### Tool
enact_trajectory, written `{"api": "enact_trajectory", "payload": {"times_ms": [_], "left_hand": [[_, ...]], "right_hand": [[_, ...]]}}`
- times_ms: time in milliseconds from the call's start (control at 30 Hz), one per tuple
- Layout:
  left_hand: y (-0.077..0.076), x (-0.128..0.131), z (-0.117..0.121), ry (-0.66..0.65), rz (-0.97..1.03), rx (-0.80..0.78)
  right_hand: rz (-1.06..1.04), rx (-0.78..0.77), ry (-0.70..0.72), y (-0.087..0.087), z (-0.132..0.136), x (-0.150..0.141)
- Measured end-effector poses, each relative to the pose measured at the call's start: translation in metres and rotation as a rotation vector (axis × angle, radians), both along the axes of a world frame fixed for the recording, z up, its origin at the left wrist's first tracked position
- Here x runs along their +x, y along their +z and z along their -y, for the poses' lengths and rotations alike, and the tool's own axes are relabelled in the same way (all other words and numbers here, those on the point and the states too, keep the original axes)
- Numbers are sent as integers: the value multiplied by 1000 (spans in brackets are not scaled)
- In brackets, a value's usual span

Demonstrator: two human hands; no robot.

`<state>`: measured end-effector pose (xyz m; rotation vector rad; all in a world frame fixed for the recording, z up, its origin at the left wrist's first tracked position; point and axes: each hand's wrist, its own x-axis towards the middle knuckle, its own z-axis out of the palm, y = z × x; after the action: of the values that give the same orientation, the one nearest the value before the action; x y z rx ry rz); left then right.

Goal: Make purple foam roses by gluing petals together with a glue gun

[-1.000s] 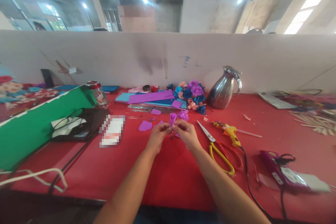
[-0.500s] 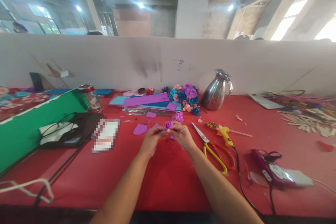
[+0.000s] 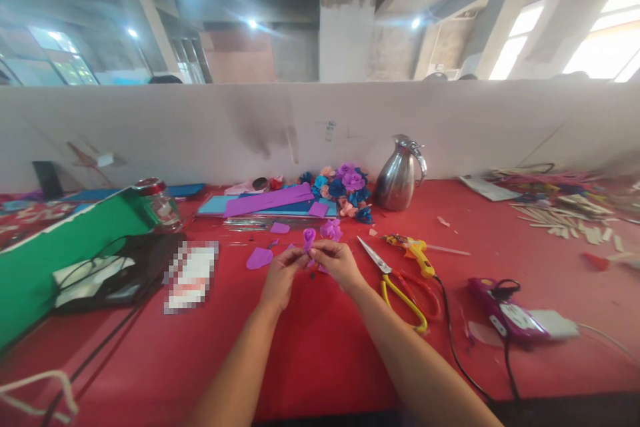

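A small purple paper flower (image 3: 309,237), rolled like a rosebud, stands upright between my hands over the red table. My left hand (image 3: 280,275) pinches its base from the left. On the right side, the fingertips of my right hand (image 3: 339,263) close on the same base. Just beyond lies a ruffled purple paper flower (image 3: 331,229). Cut purple paper petals (image 3: 259,258) are scattered to the left of my hands. Right of my right hand lie scissors (image 3: 391,280) with yellow and red handles, blades apart, beside a yellow glue gun (image 3: 423,257).
Purple and blue paper sheets (image 3: 270,199) and a heap of paper flowers (image 3: 345,188) lie at the back near a steel jug (image 3: 400,177). A purple power strip (image 3: 510,313) and cords occupy the right. A green board (image 3: 65,247) and glass jar (image 3: 159,203) stand left.
The rolled purple flower has tipped from facing me to more upright, its stem end now pinched in both hands. The view has shifted slightly to the right.
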<state>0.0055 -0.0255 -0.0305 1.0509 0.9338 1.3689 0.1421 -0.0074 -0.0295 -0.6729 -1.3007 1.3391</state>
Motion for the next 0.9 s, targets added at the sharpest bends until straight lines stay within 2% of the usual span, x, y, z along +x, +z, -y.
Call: {"api": "enact_trajectory", "payload": {"times_ms": [200,367,600,767,900], "left_hand": [[0,1,-1,18,38,-40],[-4,-2,-3,27,35,-41],[-8,-2,-5,14,-23,-5],[-3,1,-3,-82,23,-22],[0,0,0,-148,53,-49]], "right_hand": [[20,-101,-124,1,-1,0],[4,-183,-119,-1,0,-1],[10,-127,-63,-8,-3,-6],[-15,-92,48,-2,0,1],[-34,-9,66,4,2,5]]}}
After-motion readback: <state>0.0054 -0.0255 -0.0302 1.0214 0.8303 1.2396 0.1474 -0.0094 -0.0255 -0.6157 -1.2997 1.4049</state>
